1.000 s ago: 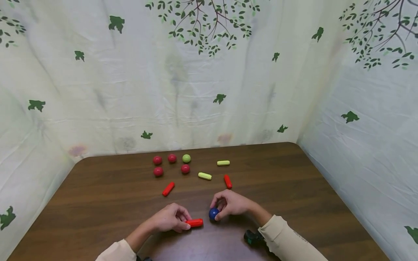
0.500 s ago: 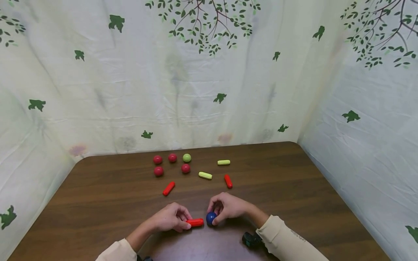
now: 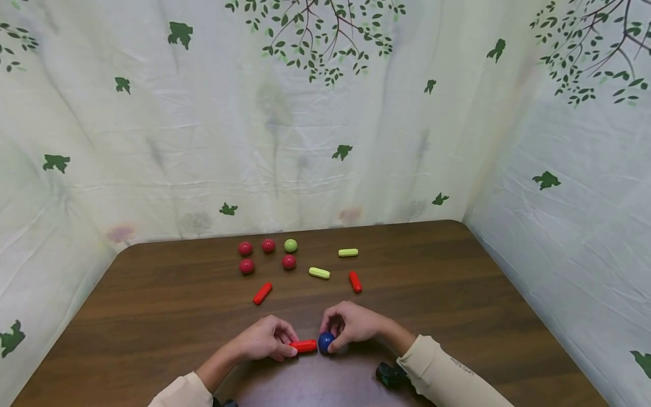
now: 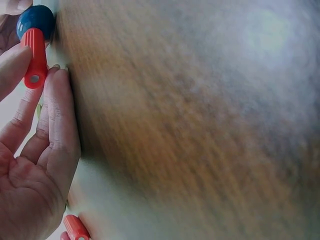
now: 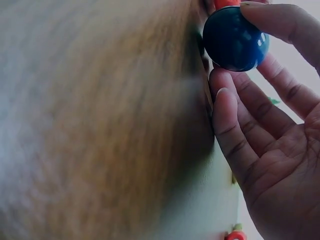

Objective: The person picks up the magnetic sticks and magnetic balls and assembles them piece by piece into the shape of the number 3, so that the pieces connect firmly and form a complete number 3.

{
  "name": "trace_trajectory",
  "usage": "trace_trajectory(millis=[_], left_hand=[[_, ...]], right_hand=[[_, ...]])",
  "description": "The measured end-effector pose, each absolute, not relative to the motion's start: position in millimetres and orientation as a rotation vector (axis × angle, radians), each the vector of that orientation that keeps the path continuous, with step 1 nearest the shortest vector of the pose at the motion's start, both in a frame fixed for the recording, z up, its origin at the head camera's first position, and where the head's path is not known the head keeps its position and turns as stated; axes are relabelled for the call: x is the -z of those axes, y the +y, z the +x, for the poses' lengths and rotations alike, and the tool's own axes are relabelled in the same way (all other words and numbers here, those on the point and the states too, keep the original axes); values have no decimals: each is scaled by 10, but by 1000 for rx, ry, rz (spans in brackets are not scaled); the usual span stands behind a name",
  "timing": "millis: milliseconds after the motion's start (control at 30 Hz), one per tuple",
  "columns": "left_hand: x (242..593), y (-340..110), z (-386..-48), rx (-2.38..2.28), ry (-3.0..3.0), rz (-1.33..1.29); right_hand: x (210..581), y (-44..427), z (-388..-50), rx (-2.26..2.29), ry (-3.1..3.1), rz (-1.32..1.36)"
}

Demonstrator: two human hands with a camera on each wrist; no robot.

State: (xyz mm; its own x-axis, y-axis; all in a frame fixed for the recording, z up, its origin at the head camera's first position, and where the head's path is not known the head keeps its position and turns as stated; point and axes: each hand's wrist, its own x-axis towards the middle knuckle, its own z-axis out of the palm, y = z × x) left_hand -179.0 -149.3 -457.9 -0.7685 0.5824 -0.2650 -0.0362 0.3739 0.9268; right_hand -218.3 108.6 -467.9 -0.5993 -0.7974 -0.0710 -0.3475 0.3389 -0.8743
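Close to the table's front, my left hand (image 3: 267,339) pinches a red ridged stick (image 3: 305,346) between thumb and fingers. A small silvery disc shows in the stick's near end in the left wrist view. My right hand (image 3: 353,325) holds a glossy blue ball (image 3: 325,342) with thumb and fingertips, at the stick's right end. Ball and stick look end to end; whether they touch I cannot tell. In the right wrist view the blue ball (image 5: 235,40) hides most of the red stick (image 5: 227,3).
Farther back on the brown table (image 3: 168,316) lie several red balls (image 3: 246,266), a green ball (image 3: 290,245), yellow-green sticks (image 3: 319,273) and two more red sticks (image 3: 263,293). A leaf-patterned white curtain (image 3: 305,181) stands behind the table.
My right hand has brought the blue ball left and slightly toward me, up to the end of the red stick. My left hand and the stick have hardly moved.
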Motion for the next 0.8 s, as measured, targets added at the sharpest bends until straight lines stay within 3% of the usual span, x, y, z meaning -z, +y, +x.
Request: trace_trajectory(millis=[800], left_hand=[[4564, -1494, -1780, -1424, 2078, 461]], right_hand=[[4677, 1048, -2159, 1147, 2160, -1015]])
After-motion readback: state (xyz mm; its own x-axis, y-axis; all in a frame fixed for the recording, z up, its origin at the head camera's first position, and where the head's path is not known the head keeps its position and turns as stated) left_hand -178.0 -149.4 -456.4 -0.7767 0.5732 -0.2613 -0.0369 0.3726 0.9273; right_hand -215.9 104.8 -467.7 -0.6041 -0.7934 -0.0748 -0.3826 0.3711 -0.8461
